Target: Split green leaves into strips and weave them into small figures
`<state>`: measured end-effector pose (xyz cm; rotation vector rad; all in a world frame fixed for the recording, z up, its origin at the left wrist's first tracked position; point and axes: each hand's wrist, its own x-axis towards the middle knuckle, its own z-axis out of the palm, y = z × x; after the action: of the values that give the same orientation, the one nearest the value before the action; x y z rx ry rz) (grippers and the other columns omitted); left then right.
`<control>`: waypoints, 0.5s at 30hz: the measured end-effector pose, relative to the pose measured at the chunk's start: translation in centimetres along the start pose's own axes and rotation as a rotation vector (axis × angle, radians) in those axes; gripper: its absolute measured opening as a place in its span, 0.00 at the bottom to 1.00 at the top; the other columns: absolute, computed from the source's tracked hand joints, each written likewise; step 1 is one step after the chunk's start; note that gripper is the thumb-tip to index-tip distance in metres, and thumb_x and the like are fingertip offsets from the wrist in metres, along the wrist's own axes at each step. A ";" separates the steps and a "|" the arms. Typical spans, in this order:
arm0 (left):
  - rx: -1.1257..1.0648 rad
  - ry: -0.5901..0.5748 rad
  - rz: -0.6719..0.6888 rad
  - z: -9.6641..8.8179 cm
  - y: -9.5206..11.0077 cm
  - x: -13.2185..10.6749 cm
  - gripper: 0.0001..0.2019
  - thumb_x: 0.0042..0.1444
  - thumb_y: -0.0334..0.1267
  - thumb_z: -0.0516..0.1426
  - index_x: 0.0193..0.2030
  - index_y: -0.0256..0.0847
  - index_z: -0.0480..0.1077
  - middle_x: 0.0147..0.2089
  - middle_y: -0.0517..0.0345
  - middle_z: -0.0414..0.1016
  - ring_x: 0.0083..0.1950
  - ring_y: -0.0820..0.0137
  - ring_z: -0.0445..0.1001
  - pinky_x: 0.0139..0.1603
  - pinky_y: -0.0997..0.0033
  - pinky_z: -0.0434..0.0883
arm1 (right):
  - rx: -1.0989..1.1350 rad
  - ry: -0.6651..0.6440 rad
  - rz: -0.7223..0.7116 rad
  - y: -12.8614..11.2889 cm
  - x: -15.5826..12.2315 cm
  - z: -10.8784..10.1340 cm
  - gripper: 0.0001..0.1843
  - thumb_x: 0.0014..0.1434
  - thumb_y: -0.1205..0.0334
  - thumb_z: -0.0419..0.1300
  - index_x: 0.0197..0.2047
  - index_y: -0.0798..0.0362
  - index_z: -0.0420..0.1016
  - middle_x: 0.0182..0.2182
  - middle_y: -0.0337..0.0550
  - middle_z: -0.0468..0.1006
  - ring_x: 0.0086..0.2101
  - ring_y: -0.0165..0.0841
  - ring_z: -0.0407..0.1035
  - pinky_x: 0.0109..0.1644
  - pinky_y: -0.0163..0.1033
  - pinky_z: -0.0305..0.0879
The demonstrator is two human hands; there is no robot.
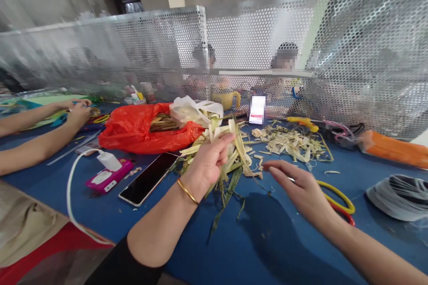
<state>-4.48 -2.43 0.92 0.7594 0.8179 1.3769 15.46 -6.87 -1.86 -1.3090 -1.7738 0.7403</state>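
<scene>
My left hand [209,158], with a gold bangle at the wrist, is closed on dried husk strips [238,140] that stick up past the thumb. Below and around it lies a loose heap of green and straw-coloured husk leaves [230,182]. Over the blue table, my right hand [299,185] stretches its fingers toward the left hand, thumb and forefinger slightly apart, and I see nothing between them. Under that hand rest scissors [341,200] with yellow and red handles; the blades are mostly hidden.
A red plastic bag [133,129] and a phone [149,180] lie to the left, near a pink power strip [109,176]. Husk scraps [290,140] spread behind my right hand. A thread spool [397,198] sits right. A co-worker's hands [78,111] are at far left. Mesh panels [150,53] stand behind.
</scene>
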 end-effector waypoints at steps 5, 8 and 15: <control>0.070 -0.054 -0.098 0.4 -2.1 -0.5 0.14 0.43 0.41 0.68 0.29 0.36 0.69 0.15 0.75 0.44 0.17 0.83 0.39 0.17 0.79 0.39 | 0.229 -0.161 0.094 -1.3 1.0 4.1 0.15 0.62 0.51 0.52 0.31 0.52 0.70 0.20 0.34 0.69 0.21 0.28 0.64 0.27 0.33 0.60; 0.067 -0.193 -0.122 0.5 -2.2 -0.8 0.19 0.45 0.47 0.67 0.37 0.34 0.72 0.18 0.74 0.44 0.19 0.83 0.39 0.18 0.80 0.40 | 0.177 -0.060 0.054 -0.8 0.7 4.5 0.18 0.63 0.50 0.50 0.29 0.53 0.70 0.17 0.31 0.59 0.19 0.26 0.53 0.23 0.32 0.51; 0.047 -0.298 -0.045 1.0 -2.6 -1.2 0.19 0.53 0.49 0.61 0.44 0.35 0.72 0.21 0.72 0.44 0.22 0.80 0.40 0.21 0.80 0.45 | 0.117 -0.045 0.000 0.1 0.1 3.7 0.20 0.66 0.50 0.49 0.29 0.53 0.70 0.21 0.35 0.64 0.24 0.28 0.56 0.27 0.33 0.52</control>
<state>-2.30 -3.75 -0.76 0.9506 0.6300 1.1723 12.29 -6.71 -3.77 -1.2235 -1.7387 0.8657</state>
